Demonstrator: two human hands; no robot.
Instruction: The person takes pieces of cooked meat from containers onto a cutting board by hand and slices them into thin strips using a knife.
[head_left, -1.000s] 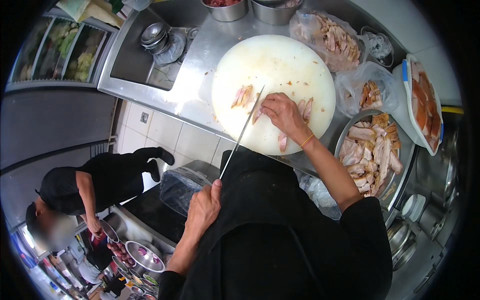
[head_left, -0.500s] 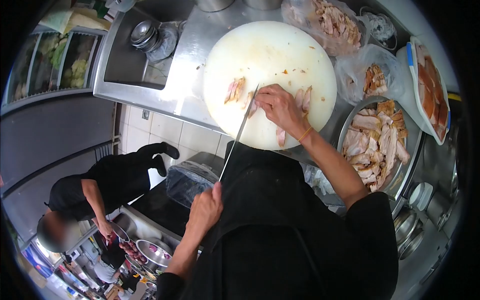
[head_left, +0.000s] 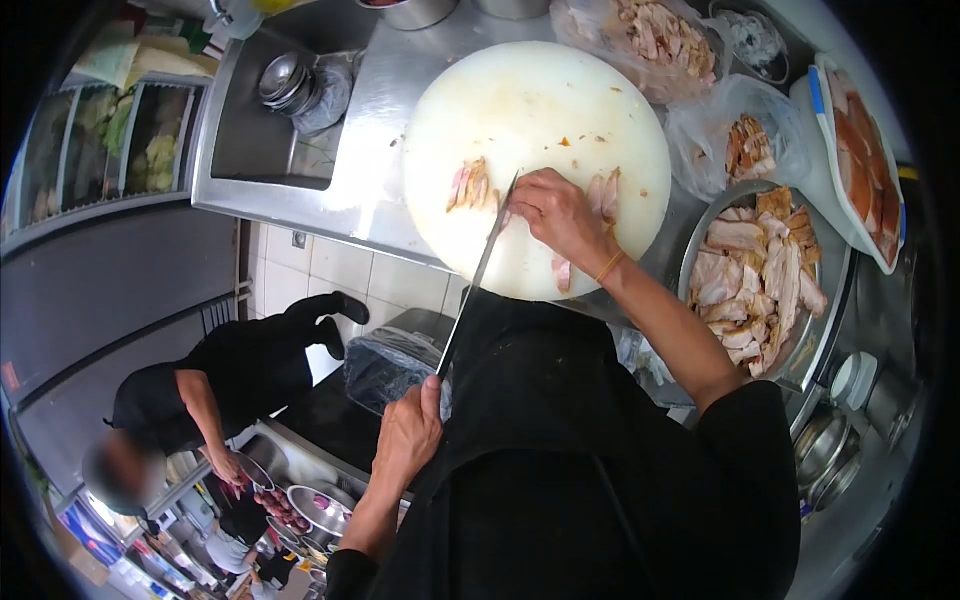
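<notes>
My left hand (head_left: 408, 428) is closed round the handle of a long, thin knife (head_left: 477, 272), whose blade reaches up across the round white cutting board (head_left: 530, 100). Beside the blade's tip end, my right hand (head_left: 558, 217) presses curled fingers on a slice of meat, mostly hidden under them. Left of the blade lies a small group of cut meat pieces (head_left: 470, 186). More meat strips (head_left: 604, 194) rest right of my right hand, and another pinkish piece (head_left: 561, 271) is near the board's front edge.
At the right stands a metal bowl of cooked meat (head_left: 745, 280). Plastic bags of cut meat (head_left: 665, 45) and a white tray of meat (head_left: 862, 165) are behind it. A sink (head_left: 270, 150) with stacked bowls is at the left. Another person (head_left: 215, 370) in black works at lower left.
A slice by the blade now sits with the group of pieces on the left. The knife and both hands have shifted only slightly. The view has moved a little.
</notes>
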